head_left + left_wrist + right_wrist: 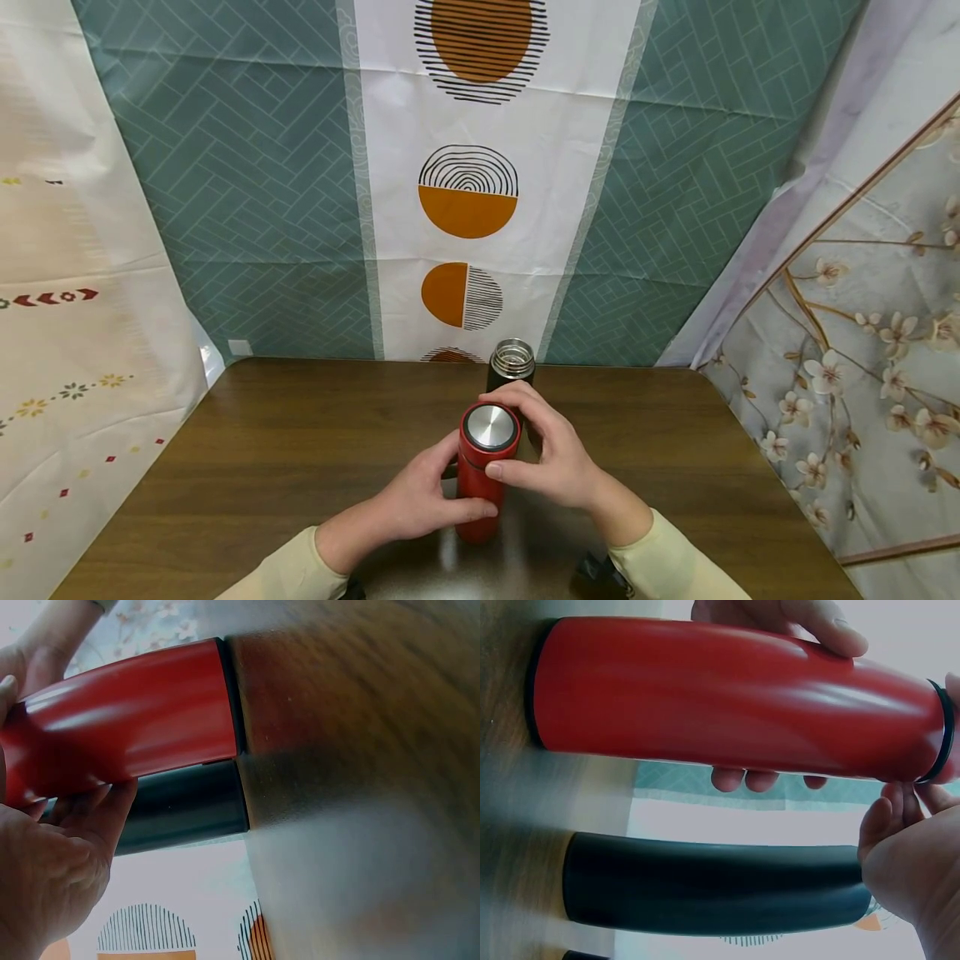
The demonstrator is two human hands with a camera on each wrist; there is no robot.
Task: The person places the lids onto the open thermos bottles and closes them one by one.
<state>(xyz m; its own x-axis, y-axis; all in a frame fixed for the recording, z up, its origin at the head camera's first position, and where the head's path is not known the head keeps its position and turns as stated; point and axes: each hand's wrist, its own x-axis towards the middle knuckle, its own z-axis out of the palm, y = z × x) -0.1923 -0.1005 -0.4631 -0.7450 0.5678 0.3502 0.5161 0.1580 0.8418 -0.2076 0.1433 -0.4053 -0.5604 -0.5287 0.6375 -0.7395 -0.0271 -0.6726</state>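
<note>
Left hand [431, 496] wrapped round the body of the red flask [474, 482], right hand [553, 467] gripping it up at the cap [491, 427]; flask upright on the table [315, 442]. My judgement: best done with the left grip firm and low, the right's pressure level around the cap, so nothing tips. Right wrist view shows left fingertips [727, 780] behind the flask, hidden from the head view, and the black flask [712, 885] standing apart beyond. Head view alone looks down into its steel mouth [513, 357]; farther back, patterned cloth [487, 117] hangs.
</note>
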